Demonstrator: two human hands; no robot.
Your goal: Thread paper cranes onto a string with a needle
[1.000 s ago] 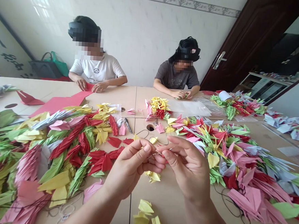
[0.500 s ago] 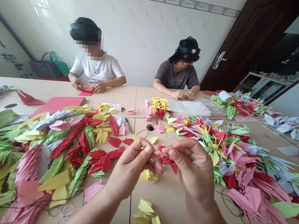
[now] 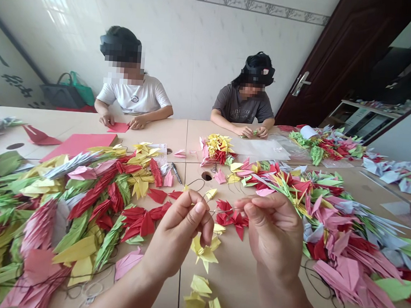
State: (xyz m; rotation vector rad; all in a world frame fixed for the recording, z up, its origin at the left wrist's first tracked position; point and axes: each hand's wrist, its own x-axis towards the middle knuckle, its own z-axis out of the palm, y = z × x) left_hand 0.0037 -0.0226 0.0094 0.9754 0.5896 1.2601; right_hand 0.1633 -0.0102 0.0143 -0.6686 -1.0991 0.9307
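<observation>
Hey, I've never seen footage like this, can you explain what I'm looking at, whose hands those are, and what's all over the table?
There is no machine here. The picture comes from a camera worn on a person's head, looking forward and down, so the two bare hands at the bottom are that person's own. The left hand and the right hand are raised over the table, each pinching one end of what looks like a thin needle or wire. Red paper cranes sit strung between the hands, and yellow paper cranes hang below the left hand. The table is heaped with folded cranes in many colours, and a pen lies among them. Across the table sit two other people; their hands rest on their own paper, one by a small red sheet.
</observation>
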